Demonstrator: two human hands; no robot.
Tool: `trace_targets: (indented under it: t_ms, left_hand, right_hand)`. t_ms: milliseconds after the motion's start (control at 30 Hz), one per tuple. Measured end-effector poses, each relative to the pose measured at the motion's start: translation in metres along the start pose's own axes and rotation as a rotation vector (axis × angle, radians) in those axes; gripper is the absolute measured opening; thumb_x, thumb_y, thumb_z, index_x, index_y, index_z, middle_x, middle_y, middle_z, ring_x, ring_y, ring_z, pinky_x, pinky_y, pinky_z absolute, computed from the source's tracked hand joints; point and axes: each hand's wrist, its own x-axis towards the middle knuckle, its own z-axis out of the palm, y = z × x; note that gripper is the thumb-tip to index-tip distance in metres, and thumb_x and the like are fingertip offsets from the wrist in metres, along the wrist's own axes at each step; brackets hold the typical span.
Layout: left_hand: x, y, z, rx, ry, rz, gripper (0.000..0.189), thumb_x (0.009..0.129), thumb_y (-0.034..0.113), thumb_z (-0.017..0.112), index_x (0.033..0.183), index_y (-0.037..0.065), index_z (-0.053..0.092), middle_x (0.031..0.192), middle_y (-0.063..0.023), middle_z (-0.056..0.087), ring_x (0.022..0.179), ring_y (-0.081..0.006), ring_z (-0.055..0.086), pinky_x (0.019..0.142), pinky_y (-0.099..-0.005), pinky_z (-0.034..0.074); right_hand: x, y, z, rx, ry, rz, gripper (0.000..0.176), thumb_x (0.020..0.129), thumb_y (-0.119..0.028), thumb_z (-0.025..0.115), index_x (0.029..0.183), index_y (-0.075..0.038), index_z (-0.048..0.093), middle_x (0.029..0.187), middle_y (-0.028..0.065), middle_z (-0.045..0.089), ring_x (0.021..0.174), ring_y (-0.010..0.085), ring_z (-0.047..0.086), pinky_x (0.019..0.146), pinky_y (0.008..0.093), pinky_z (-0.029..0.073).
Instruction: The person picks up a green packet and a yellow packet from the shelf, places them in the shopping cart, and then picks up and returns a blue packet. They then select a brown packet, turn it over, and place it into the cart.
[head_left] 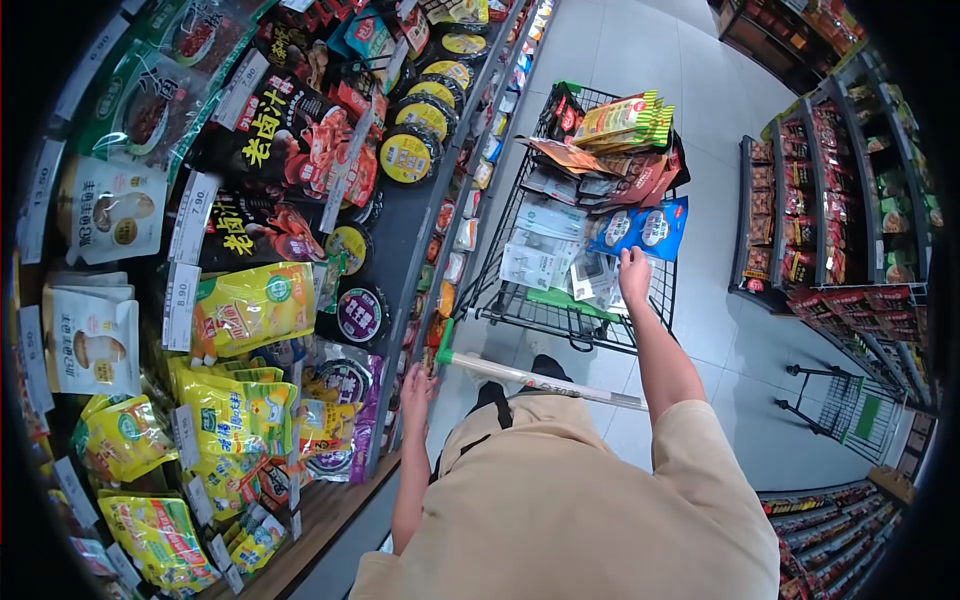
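My right hand is closed on the near edge of a blue snack bag with white oval prints, over the shopping cart. Around that bag in the cart lie yellow-green packets, reddish-brown pouches and pale white-green packs. My left hand hangs empty beside the shelf, its fingers loosely extended and seen partly edge-on. It is left of the green end of the cart's handle bar, apart from it.
Tilted shelves at left carry yellow pouches, black bags and round black tubs, with price tags along them. Across the tiled aisle stand a packed snack rack and another cart.
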Motion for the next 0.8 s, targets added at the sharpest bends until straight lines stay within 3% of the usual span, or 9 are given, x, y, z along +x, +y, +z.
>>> trace_targets:
  t_ms: [100, 200, 267, 400, 467, 500, 567, 633, 800]
  left_hand:
    - [0.001, 0.010, 0.003, -0.019, 0.023, 0.027, 0.055, 0.102, 0.033, 0.053, 0.145, 0.003, 0.040, 0.119, -0.0078, 0.060, 0.101, -0.0148, 0.064, 0.081, -0.0267, 0.050]
    - [0.007, 0.021, 0.003, -0.002, 0.002, 0.090, 0.054, 0.102, 0.031, 0.053, 0.145, 0.001, 0.039, 0.125, -0.0093, 0.060, 0.103, -0.0144, 0.063, 0.083, -0.0258, 0.050]
    - [0.014, 0.030, 0.004, 0.045, -0.078, 0.186, 0.049, 0.103, 0.026, 0.050, 0.144, 0.000, 0.040, 0.137, -0.0155, 0.054, 0.108, -0.0180, 0.063, 0.083, -0.0268, 0.052]
    - [0.001, 0.072, 0.027, 0.043, -0.148, 0.254, 0.053, 0.099, 0.018, 0.059, 0.145, 0.000, 0.040, 0.137, -0.0122, 0.054, 0.116, -0.0176, 0.058, 0.094, -0.0279, 0.048]
    - [-0.008, 0.092, 0.043, 0.142, -0.300, 0.463, 0.060, 0.092, 0.012, 0.067, 0.145, 0.000, 0.040, 0.141, -0.0128, 0.052, 0.124, -0.0206, 0.054, 0.101, -0.0311, 0.044]
    - [-0.013, 0.103, 0.050, 0.145, -0.303, 0.469, 0.060, 0.092, 0.012, 0.067, 0.145, 0.000, 0.040, 0.141, -0.0128, 0.052, 0.124, -0.0206, 0.054, 0.101, -0.0311, 0.044]
    - [-0.027, 0.128, 0.066, 0.460, -0.367, 0.774, 0.068, 0.085, 0.009, 0.073, 0.145, 0.001, 0.041, 0.143, -0.0140, 0.050, 0.130, -0.0247, 0.050, 0.106, -0.0347, 0.040]
    - [-0.059, 0.168, 0.085, 0.572, -0.354, 0.937, 0.071, 0.080, 0.008, 0.076, 0.144, 0.002, 0.043, 0.143, -0.0159, 0.049, 0.132, -0.0284, 0.048, 0.109, -0.0370, 0.038]
    - [-0.069, 0.188, 0.088, 0.447, -0.237, 1.199, 0.042, 0.086, 0.002, 0.060, 0.127, -0.004, 0.057, 0.133, -0.0192, 0.058, 0.126, -0.0331, 0.054, 0.106, -0.0409, 0.041]
  right_hand:
    - [-0.028, -0.042, -0.016, 0.101, 0.016, -0.101, 0.029, 0.097, -0.026, 0.056, 0.086, 0.001, 0.054, 0.073, 0.0233, 0.062, 0.073, 0.0451, 0.061, 0.063, 0.0509, 0.044]
    - [-0.057, -0.075, -0.033, 0.241, 0.008, -0.220, 0.030, 0.098, -0.022, 0.056, 0.082, 0.003, 0.055, 0.071, 0.0208, 0.061, 0.063, 0.0367, 0.058, 0.061, 0.0417, 0.045]
    - [-0.079, -0.097, -0.046, 0.287, 0.006, -0.255, 0.029, 0.097, -0.021, 0.058, 0.083, 0.004, 0.056, 0.072, 0.0198, 0.061, 0.063, 0.0341, 0.058, 0.061, 0.0401, 0.045]
    - [-0.123, -0.139, -0.062, 0.457, -0.002, -0.356, 0.022, 0.094, -0.014, 0.064, 0.085, 0.005, 0.060, 0.075, 0.0160, 0.061, 0.066, 0.0286, 0.058, 0.063, 0.0355, 0.045]
    - [-0.150, -0.175, -0.081, 0.494, -0.029, -0.417, 0.020, 0.093, -0.013, 0.065, 0.085, 0.005, 0.061, 0.075, 0.0155, 0.061, 0.067, 0.0278, 0.058, 0.063, 0.0346, 0.046]
    - [-0.162, -0.190, -0.087, 0.518, -0.049, -0.446, 0.020, 0.092, -0.013, 0.065, 0.085, 0.005, 0.061, 0.075, 0.0151, 0.061, 0.067, 0.0275, 0.059, 0.063, 0.0345, 0.046]
    - [-0.187, -0.217, -0.094, 0.573, -0.109, -0.473, 0.019, 0.091, -0.013, 0.066, 0.085, 0.005, 0.062, 0.077, 0.0151, 0.062, 0.069, 0.0280, 0.060, 0.065, 0.0348, 0.047]
    - [-0.209, -0.240, -0.098, 0.625, -0.174, -0.503, 0.018, 0.090, -0.012, 0.067, 0.085, 0.005, 0.062, 0.078, 0.0150, 0.062, 0.071, 0.0285, 0.060, 0.067, 0.0352, 0.047]
    - [-0.246, -0.279, -0.096, 0.678, -0.437, -0.871, 0.015, 0.087, -0.009, 0.069, 0.088, 0.004, 0.062, 0.089, 0.0151, 0.064, 0.090, 0.0317, 0.060, 0.080, 0.0392, 0.049]
